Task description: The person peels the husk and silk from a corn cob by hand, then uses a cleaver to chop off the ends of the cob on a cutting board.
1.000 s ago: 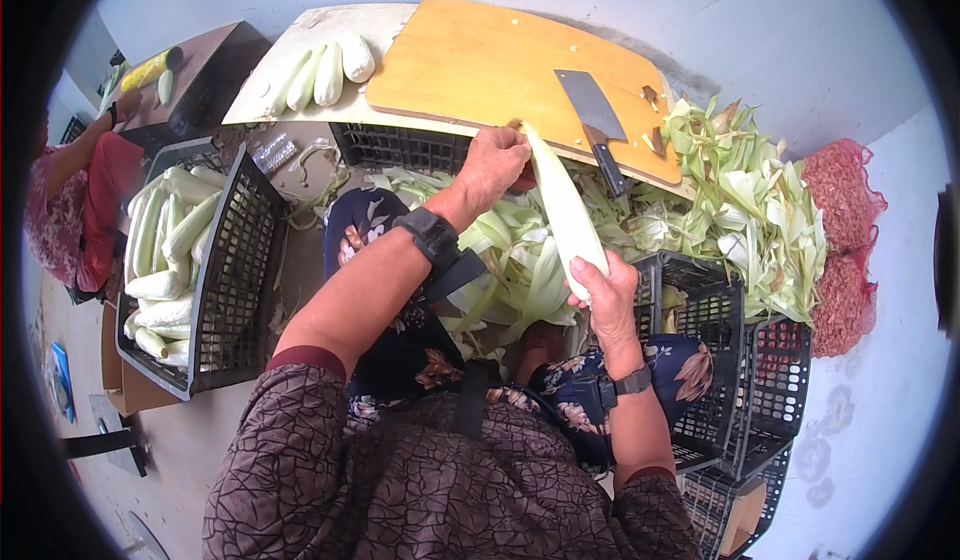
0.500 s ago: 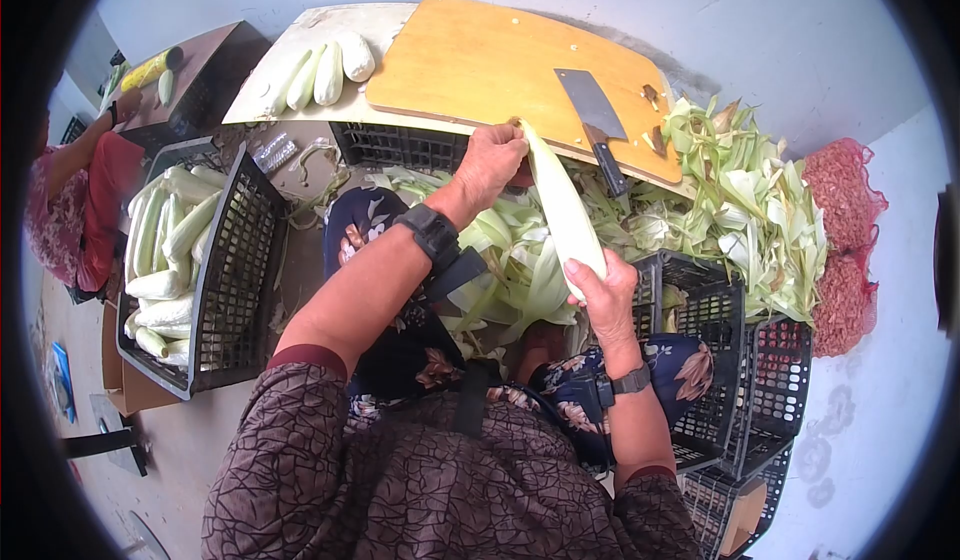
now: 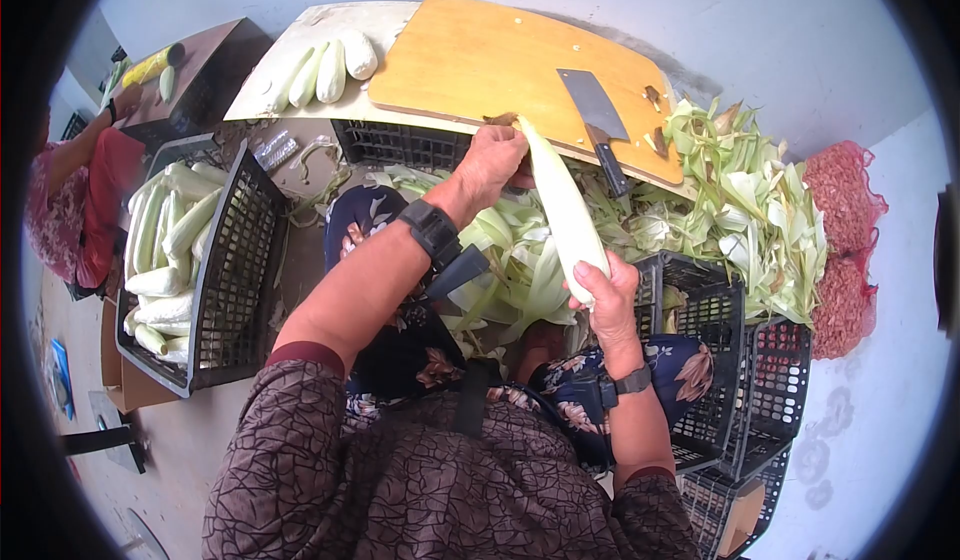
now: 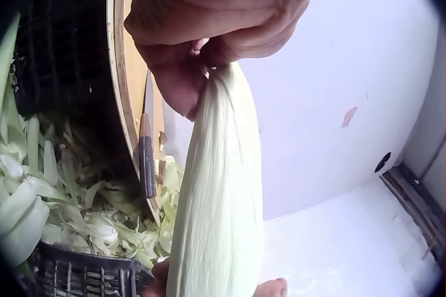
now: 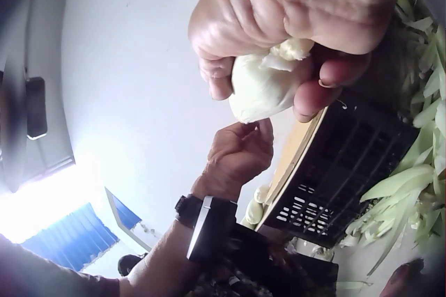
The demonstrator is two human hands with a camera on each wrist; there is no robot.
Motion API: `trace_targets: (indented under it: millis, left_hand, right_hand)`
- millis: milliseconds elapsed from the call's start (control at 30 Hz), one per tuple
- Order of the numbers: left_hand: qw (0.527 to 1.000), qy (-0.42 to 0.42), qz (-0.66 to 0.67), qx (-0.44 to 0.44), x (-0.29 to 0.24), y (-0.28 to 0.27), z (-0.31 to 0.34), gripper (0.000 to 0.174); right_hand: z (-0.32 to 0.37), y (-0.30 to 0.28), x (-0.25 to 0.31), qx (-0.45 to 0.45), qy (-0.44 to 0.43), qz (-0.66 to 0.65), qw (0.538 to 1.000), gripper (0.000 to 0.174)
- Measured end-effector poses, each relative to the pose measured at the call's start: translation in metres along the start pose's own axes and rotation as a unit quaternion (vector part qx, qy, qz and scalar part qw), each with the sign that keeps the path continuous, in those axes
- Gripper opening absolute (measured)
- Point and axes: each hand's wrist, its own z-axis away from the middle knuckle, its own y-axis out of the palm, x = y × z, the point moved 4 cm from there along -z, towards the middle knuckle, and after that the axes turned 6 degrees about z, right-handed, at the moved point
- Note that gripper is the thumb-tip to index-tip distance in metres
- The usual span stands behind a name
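A pale green ear of corn in its husk slants between the two hands, its narrow tip up by the board. My left hand pinches that tip, where brown silk pokes out. Lower down, my right hand grips the thick stem end with the thumb laid along it. From the left wrist, the husk hangs below my left hand, smooth and closed. In the right wrist view my right hand curls round the base, with the cut stem showing.
A cleaver lies on the yellow board. Several ears rest on the pale board at left; more fill a black crate. Loose husks pile at right beside red net bags. Another person sits at far left.
The brown silk at the tip now sticks out to the left above my left hand. Both hands keep their hold and have barely moved.
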Motion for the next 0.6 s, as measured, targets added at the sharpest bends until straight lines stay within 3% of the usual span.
trace_targets:
  millis: [300,600]
  left_hand:
    - [0.998,-0.042,-0.005,0.037,-0.006,0.001,0.006,0.019]
    - [0.998,0.002,0.053,0.023,-0.015,0.007,0.01,0.015]
  right_hand:
    - [-0.002,-0.002,-0.012,0.069,0.046,-0.151,0.985,0.037]
    - [-0.005,-0.001,-0.012,0.061,0.043,-0.147,0.986,0.038]
